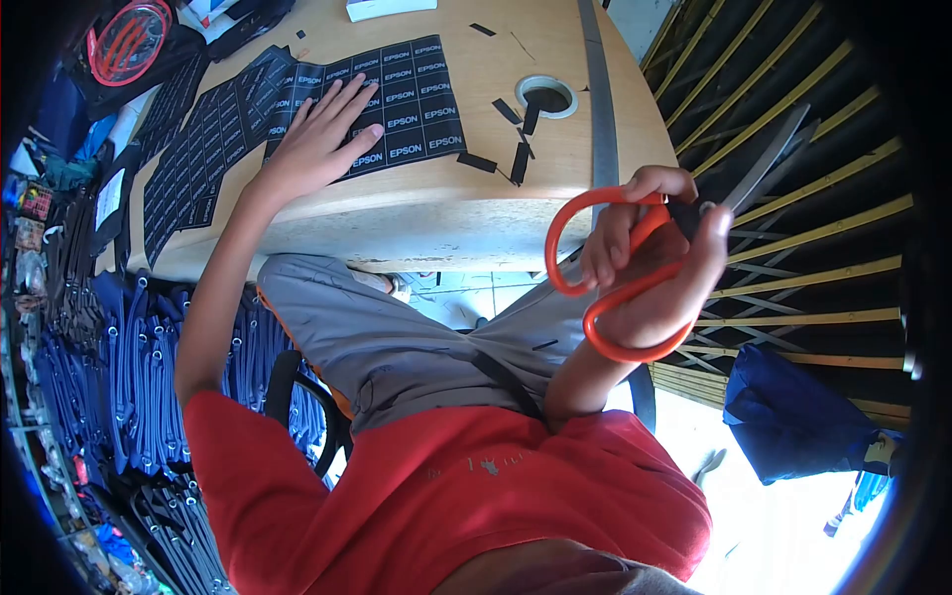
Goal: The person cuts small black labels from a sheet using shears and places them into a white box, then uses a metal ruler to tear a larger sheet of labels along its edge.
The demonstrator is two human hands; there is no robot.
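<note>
My left hand (325,131) lies flat with fingers spread on a black sheet printed with rows of EPSON labels (421,104) on the table. To the right, off the table's front edge, my right hand (659,253) grips a pair of scissors with orange handles (563,243). The blades point up and to the right, away from the sheet, and look nearly closed. More black EPSON label sheets (193,164) overlap to the left of my left hand. Small black cut strips (478,162) are scattered right of the sheet, some beside the round table hole (546,96).
The wooden table (397,203) has a curved front edge by my knees. A folding metal gate (793,228) stands close on the right, with a dark blue bag (788,416) below. Blue straps (164,367) hang at left. A red round object (129,42) lies at the far left.
</note>
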